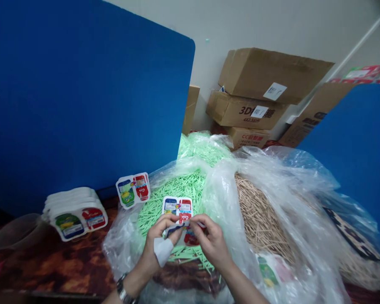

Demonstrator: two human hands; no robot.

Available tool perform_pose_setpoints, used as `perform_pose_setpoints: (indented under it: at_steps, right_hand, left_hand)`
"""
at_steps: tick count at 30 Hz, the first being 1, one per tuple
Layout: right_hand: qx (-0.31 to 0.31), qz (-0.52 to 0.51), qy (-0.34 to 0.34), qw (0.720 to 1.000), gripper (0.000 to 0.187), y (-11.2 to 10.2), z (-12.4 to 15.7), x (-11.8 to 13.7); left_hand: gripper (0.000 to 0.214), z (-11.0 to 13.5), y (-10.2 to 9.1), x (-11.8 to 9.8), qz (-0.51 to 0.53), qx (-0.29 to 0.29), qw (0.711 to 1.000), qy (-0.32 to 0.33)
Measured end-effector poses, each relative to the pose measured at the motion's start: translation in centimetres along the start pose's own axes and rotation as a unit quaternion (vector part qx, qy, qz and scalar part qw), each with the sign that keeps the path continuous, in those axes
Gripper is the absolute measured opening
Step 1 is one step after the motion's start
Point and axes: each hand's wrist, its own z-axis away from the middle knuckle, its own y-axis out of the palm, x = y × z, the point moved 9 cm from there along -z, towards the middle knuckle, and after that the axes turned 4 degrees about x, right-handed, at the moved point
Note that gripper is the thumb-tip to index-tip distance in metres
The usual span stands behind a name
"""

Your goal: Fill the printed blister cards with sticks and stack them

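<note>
My left hand (160, 242) and my right hand (210, 242) meet over a clear bag of green sticks (180, 190). Both pinch a small printed white plastic pack (179, 211) with blue and red labels, held upright between the fingertips. My left thumb wears a white bandage, and a watch sits on that wrist. A second open pack (133, 190) stands at the bag's left edge. A stack of the same packs (74, 213) lies further left on the table.
A bag of tan wooden sticks (266, 211) lies to the right under crumpled clear plastic. Blue partition panels (82, 93) rise on the left and far right. Cardboard boxes (266, 88) are stacked behind. A clear cup (15, 232) sits at the left on the brown table (66, 261).
</note>
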Motion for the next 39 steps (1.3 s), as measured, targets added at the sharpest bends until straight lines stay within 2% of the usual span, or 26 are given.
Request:
perform_pose_setpoints:
  at_steps: [1,4,5,7,8,10,12,14,15,17,22,24,26,29,32,34,36,39]
  right_hand:
    - [0.001,-0.004,0.0,1.0,0.014,0.1,0.0,-0.1]
    - [0.002,-0.012,0.006,1.0,0.015,0.3,0.0,-0.5]
    - [0.0,-0.009,0.007,1.0,0.015,0.4,0.0,-0.5]
    - [-0.001,-0.002,0.005,1.0,0.015,0.5,0.0,-0.4]
    - [0.002,-0.002,0.003,1.0,0.015,0.6,-0.1,-0.3]
    - [0.007,-0.01,0.003,1.0,0.015,0.9,-0.1,-0.1]
    - [0.008,-0.015,0.003,1.0,0.015,1.0,-0.2,0.0]
    - [0.004,-0.007,-0.001,1.0,0.015,0.9,-0.2,0.2]
    - [0.002,0.0,-0.005,1.0,0.014,0.8,-0.2,0.2]
    - [0.005,0.014,-0.013,1.0,0.014,0.8,-0.2,0.4]
    - [-0.001,-0.009,0.006,1.0,0.016,0.9,0.1,0.0]
    - [-0.009,-0.027,0.022,0.999,0.018,1.1,-0.1,-0.2]
    - [-0.009,-0.039,0.023,0.999,0.02,1.2,-0.8,-0.2]
    - [-0.001,-0.034,0.018,0.999,0.03,0.9,-2.5,-1.0]
    - [0.021,0.104,0.018,0.994,0.035,0.4,-4.6,-3.2]
    - [0.065,0.257,0.021,0.964,0.036,0.8,-5.7,-5.1]
    - [0.119,0.384,0.03,0.915,0.041,1.6,-6.3,-7.0]
    - [0.175,0.48,0.041,0.859,0.055,2.7,-6.9,-8.7]
  left_hand:
    - [0.003,0.0,-0.1,0.1,0.002,0.0,1.0,0.0]
    - [0.039,0.2,-0.7,0.6,0.062,-0.027,0.997,-0.022]
    - [0.038,0.2,-0.9,0.9,0.083,-0.036,0.995,-0.033]
    - [0.013,0.2,-1.0,1.1,0.089,-0.037,0.994,-0.045]
    - [0.01,0.1,-0.9,1.0,0.079,-0.03,0.995,-0.044]
    - [0.018,0.0,-0.8,0.9,0.068,-0.023,0.997,-0.037]
    - [0.013,-0.1,-1.0,0.8,0.086,-0.031,0.995,-0.033]
    - [0.03,-0.2,-1.0,0.9,0.086,-0.029,0.995,-0.038]
    - [0.029,-0.2,-0.9,1.0,0.071,-0.018,0.996,-0.043]
    - [0.01,-0.1,-0.6,1.2,0.029,0.004,0.998,-0.051]
    - [0.016,0.5,-0.3,0.6,-0.008,0.018,0.999,-0.031]
    - [0.022,0.5,0.1,0.5,-0.016,0.042,0.998,-0.045]
    - [0.018,0.3,-0.3,0.7,-0.025,0.058,0.996,-0.07]
    - [0.023,-1.1,-3.4,0.8,-0.043,0.018,0.996,-0.082]
    - [0.029,-3.8,-7.7,1.3,-0.08,-0.019,0.994,-0.07]
    - [0.034,-5.7,-10.6,2.5,-0.119,-0.047,0.989,-0.075]
    - [0.041,-7.4,-12.7,4.1,-0.136,-0.057,0.986,-0.083]
    - [0.049,-8.9,-15.2,6.3,-0.186,-0.084,0.974,-0.098]
